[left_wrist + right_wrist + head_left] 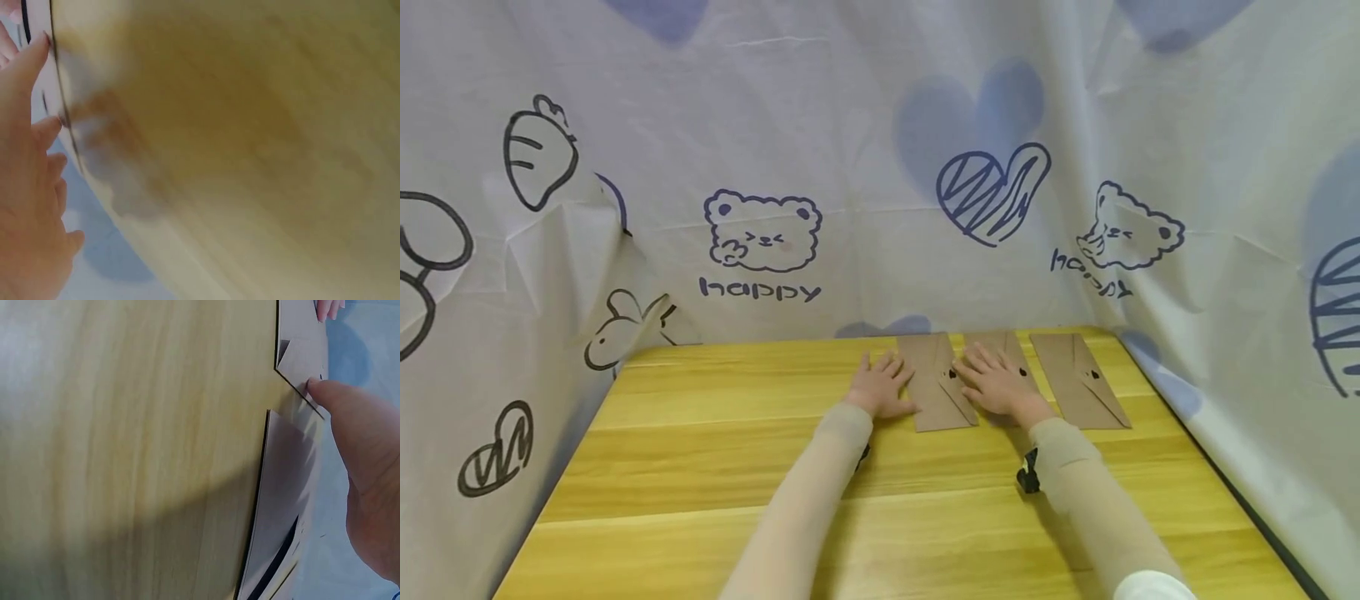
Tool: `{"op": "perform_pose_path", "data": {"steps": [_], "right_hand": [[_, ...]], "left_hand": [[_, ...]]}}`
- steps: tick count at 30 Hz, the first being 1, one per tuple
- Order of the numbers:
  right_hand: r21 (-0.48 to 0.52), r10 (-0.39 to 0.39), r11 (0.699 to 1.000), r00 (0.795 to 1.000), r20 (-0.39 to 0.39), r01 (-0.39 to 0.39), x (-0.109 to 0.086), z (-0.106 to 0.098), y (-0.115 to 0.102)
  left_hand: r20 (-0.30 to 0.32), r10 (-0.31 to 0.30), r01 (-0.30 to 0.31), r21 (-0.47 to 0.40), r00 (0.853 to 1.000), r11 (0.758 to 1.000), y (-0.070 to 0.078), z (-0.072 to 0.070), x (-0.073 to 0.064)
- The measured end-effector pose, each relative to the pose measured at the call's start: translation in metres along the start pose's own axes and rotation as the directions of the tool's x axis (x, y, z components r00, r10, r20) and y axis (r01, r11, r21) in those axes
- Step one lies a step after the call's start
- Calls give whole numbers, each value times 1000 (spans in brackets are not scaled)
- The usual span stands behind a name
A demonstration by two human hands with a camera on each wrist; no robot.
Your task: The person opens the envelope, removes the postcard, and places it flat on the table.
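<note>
Three brown paper envelopes with dark seals lie in a row at the table's far right. My left hand (880, 390), palm down with fingers spread, lies at the left edge of the leftmost envelope (931, 400). My right hand (996, 385) is flat over the middle envelope (1030, 380) and hides much of it. Its fingertips reach the leftmost envelope's right edge. In the right wrist view, the right thumb (340, 397) touches the leftmost envelope's pointed flap (303, 365). The left thumb (31, 59) is against that envelope's edge in the left wrist view.
To the right of my right hand lies the third envelope (1067, 383). The yellow wood-grain table (700, 467) meets a white curtain (865, 167) with blue drawings at its back and sides. Dark wrist devices (1028, 472) sit under the sleeves.
</note>
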State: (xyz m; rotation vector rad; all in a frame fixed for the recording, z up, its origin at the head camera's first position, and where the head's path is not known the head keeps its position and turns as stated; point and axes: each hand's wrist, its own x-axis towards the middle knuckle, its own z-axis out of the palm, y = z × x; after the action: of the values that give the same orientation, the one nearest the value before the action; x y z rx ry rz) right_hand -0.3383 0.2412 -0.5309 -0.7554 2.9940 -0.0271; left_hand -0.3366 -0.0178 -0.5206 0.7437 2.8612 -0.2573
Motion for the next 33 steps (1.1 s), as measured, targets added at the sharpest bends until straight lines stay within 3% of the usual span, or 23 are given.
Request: {"op": "perform_pose_path", "data": {"steps": [10,14,22,28,33], "right_hand": [[-44,-35,998,994,104,40,-1,-2,-4],[-45,-62,997,992,107,67,-3,-4,-11],[2,-103,995,991,86,103,-11,-6,-32],[1,-94,996,986,141,94,-9,-8,-49],[2,-106,994,985,135,107,-9,-7,-70]], "left_hand": [[26,44,-42,-71,999,997,-5,6,6],[15,71,-69,-119,997,991,-10,8,2],[57,87,-76,-177,995,981,-16,-2,-18],[75,79,-64,-184,994,981,-23,1,-30],[85,67,-48,-206,994,977,-31,5,-48]]}}
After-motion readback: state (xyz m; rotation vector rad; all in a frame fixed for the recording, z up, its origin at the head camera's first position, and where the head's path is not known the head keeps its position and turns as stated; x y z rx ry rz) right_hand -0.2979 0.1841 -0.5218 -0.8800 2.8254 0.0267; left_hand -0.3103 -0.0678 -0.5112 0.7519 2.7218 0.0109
